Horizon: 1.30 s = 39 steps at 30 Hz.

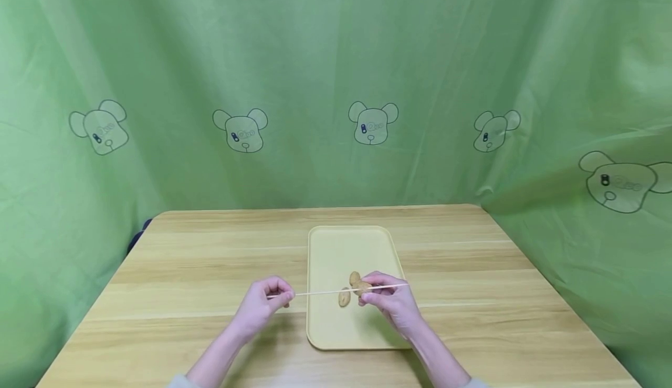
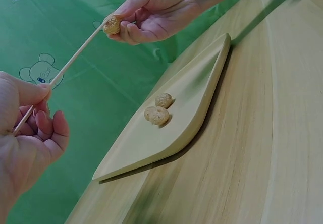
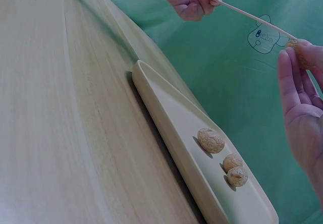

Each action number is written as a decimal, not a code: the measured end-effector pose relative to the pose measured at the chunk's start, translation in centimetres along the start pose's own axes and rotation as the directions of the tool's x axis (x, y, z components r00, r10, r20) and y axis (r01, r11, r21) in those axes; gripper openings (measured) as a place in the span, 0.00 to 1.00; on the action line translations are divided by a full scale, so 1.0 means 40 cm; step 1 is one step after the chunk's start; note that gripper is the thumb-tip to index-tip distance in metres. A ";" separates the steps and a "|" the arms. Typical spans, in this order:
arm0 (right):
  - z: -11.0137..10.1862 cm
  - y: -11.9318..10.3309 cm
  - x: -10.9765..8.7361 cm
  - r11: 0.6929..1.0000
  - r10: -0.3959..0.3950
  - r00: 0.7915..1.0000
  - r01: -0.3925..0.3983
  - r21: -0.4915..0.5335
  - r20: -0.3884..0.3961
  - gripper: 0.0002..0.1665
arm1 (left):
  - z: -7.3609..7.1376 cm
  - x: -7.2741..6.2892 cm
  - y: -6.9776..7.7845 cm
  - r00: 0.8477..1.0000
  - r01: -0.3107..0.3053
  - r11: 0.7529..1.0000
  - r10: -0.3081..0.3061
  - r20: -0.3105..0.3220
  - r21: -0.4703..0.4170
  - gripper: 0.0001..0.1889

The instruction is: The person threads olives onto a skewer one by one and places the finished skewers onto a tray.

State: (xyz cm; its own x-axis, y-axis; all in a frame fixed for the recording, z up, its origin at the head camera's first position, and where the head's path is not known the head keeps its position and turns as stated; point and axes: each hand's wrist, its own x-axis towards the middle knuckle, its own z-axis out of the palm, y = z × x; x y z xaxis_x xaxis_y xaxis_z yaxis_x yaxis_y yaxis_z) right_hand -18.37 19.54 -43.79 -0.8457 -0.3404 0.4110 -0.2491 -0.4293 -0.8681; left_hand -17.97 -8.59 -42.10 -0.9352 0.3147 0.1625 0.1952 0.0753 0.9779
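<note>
My left hand [image 1: 265,300] pinches a thin wooden skewer [image 1: 320,292] near its left end, between thumb and forefinger. The skewer runs almost level across to my right hand [image 1: 391,303]. Between its thumb and fingers, that hand holds a brown, wrinkled, puff-like food piece [image 2: 112,25]. There the skewer meets the piece; whether it passes through or alongside is unclear. Similar pieces lie below on a pale yellow tray [image 1: 336,332]: a longer one [image 3: 211,141] and a two-lobed one [image 3: 236,171], seen in the right wrist view.
The tray lies on a wood-grain table [image 1: 210,259], right of its middle. Green curtain cloth [image 1: 304,55] printed with bear faces hangs behind the table and on both sides.
</note>
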 end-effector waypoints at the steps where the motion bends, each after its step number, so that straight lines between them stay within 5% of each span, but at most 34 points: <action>1: 0.000 0.000 0.000 1.000 0.001 1.000 -0.001 0.002 0.000 0.18 | 0.001 0.000 0.000 1.000 0.000 1.000 0.000 -0.002 -0.003 0.07; 39: 0.011 0.019 0.006 0.998 0.019 1.000 -0.020 0.065 0.022 0.21 | 0.018 0.009 -0.006 1.000 0.013 1.000 -0.012 -0.015 0.027 0.05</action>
State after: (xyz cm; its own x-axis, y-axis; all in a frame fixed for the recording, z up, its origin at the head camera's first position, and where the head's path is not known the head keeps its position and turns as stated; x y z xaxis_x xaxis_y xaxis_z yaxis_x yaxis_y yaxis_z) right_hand -18.57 18.76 -44.24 -0.8398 -0.3667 0.4004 -0.2006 -0.4757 -0.8564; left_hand -18.15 -7.83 -42.36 -0.9418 0.2997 0.1523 0.1913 0.1052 0.9759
